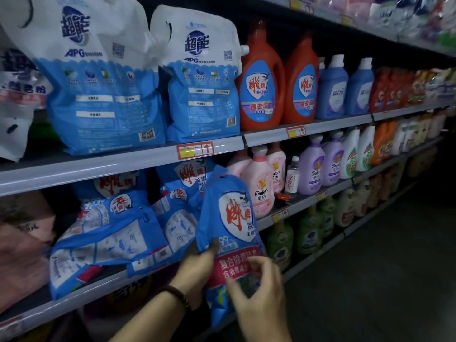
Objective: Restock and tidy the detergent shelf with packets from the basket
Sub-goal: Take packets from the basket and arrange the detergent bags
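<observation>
While fingers curl, both hands' grip (222, 270) around upright blue packet (229, 218).

Held packet (229, 233) before shelf (123, 277), right of packets (106, 233) lying on it.

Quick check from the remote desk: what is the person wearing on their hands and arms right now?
Both hands are bare, no gloves. The left hand has a dark beaded bracelet around the wrist. The right hand shows no ring or band. No sleeves reach either forearm in view.
</observation>
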